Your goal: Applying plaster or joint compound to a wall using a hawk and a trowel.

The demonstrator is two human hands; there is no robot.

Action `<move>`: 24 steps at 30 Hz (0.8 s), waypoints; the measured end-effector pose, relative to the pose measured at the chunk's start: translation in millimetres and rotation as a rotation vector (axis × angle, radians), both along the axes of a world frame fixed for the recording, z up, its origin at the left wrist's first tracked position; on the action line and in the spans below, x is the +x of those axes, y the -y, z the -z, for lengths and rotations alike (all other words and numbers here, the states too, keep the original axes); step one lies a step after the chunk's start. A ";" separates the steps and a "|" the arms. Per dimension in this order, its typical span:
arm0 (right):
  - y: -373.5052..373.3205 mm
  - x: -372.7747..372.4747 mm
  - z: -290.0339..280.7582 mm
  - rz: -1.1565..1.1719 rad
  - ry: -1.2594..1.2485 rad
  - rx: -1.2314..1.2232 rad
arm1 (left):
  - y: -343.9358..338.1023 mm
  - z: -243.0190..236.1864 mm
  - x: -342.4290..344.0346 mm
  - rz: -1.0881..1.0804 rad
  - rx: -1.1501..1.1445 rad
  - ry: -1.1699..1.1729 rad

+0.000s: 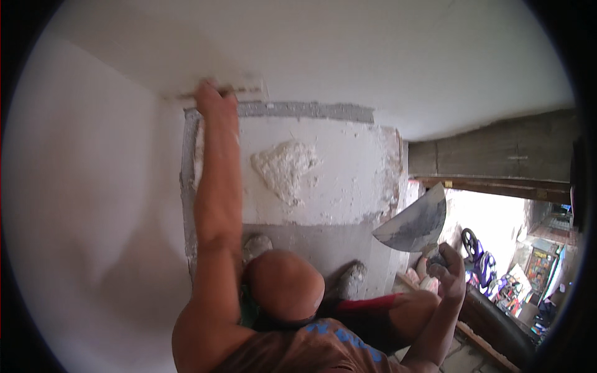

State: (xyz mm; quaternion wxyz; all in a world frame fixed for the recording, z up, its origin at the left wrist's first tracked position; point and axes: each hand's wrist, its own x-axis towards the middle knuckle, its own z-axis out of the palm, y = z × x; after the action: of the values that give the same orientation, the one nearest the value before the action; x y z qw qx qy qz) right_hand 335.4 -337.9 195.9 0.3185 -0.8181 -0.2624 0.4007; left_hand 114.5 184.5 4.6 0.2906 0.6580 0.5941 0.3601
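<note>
My left arm stretches far forward, and my left hand [216,99] is closed on the handle of a plastering trowel [252,89]. That trowel lies against the pale wall near the corner; hand and tool are smeared by motion. At the lower right, my right hand [446,268] grips a broad putty knife [413,221], its wide metal blade tilted up and streaked with plaster. Between the arms, a heap of wet white plaster [286,168] rests on a white, plaster-coated board [354,186]. The putty knife is apart from the heap.
White walls [93,180] meet in a corner at the left. A grey strip [311,110] runs along the board's far edge. My knee [286,286] and shoes are close to its near edge. Beyond a drop at the right are a purple two-wheeler [482,261] and clutter.
</note>
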 end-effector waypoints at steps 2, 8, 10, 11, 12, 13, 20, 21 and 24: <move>-3.2 4.9 -2.0 -0.068 0.025 -0.004 | 0.2 -80.1 -6.5 -0.114 -0.185 0.825; -12.5 6.7 -0.1 -0.095 0.033 -0.025 | 50.7 -46.4 -2.6 -0.430 -0.407 1.310; -16.5 2.7 -3.0 -0.101 0.022 -0.003 | 40.9 35.7 -6.6 -0.505 -0.561 1.266; -16.5 -0.1 -3.9 -0.107 -0.002 0.000 | 28.7 74.7 -10.3 -0.495 -0.611 1.287; -14.0 -1.3 -5.2 -0.099 0.011 -0.003 | 23.5 101.1 -1.8 -0.509 -0.640 1.310; -9.0 -0.7 -4.5 -0.099 0.021 -0.007 | 19.5 117.9 9.4 -0.520 -0.676 1.336; 13.3 -8.6 -3.9 -0.022 0.057 -0.076 | -11.6 144.5 32.9 0.000 -0.259 -0.277; 17.0 -6.6 -3.4 -0.014 0.061 -0.083 | -15.3 134.7 33.7 0.050 -0.155 -0.361; 15.2 -8.0 0.4 -0.048 -0.011 -0.044 | -48.6 89.9 20.4 0.055 0.110 -0.461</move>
State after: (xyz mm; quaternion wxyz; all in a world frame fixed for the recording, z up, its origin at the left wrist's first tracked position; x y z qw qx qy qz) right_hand 327.3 -353.1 195.4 0.2919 -0.8162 -0.2714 0.4183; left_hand 134.9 233.1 -85.3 0.1206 0.7534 0.6062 0.2243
